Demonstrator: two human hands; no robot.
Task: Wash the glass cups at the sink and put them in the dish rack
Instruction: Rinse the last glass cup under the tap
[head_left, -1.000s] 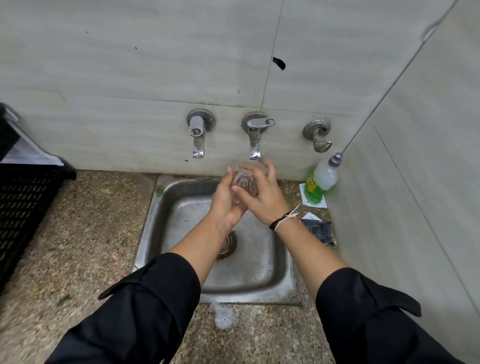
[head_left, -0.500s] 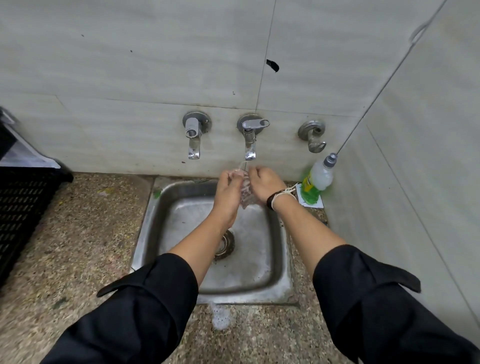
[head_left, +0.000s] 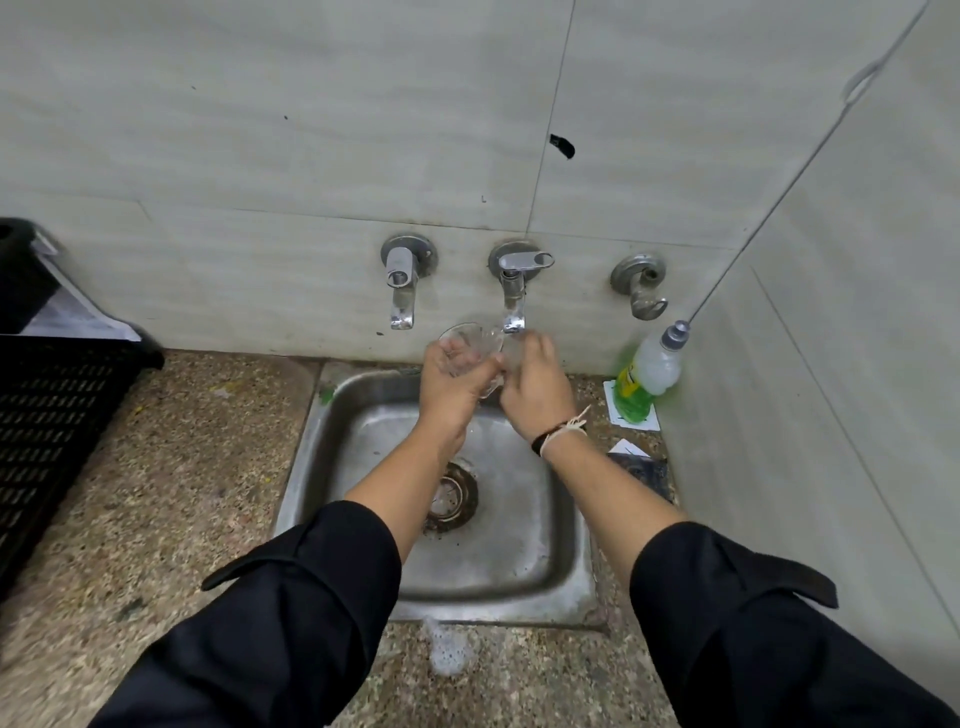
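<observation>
Over the sink (head_left: 566, 571), under the middle tap (head_left: 513, 296) at twelve o'clock: glass cup (head_left: 470, 345) tilted, gripped round by left hand (head_left: 449, 387); right hand (head_left: 537, 395) curled against its three-o'clock side. Dish rack (head_left: 52, 415) well apart at nine o'clock.

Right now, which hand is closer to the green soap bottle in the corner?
Right. The right hand is over the sink beneath the middle tap, just left of the soap bottle. The left hand, holding the glass cup, is farther left.
</observation>
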